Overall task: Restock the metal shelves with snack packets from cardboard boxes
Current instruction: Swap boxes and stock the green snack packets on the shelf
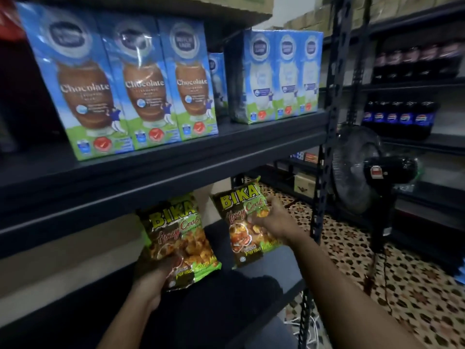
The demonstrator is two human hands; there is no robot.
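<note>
L hand [151,283]: grips left packet [180,243] at its bottom edge, pkt upright, long axis vertical.
R hand [273,219]: fingers curled on right packet [245,222] from its right side, pkt upright, tilted a bit.
Position: both pkts over lower shelf [279,268], under upper shelf [176,172] edge.
Gap: pkts apart, not touching.
Room: bare shelf behind & between; upright post [324,177] just right of R hand.
Next, likely: push back, stand them.

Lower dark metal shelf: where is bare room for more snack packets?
Bare patch on the lower dark metal shelf between the two green-brown Bika snack packets. The upper shelf is crowded with blue milk cartons.
</note>
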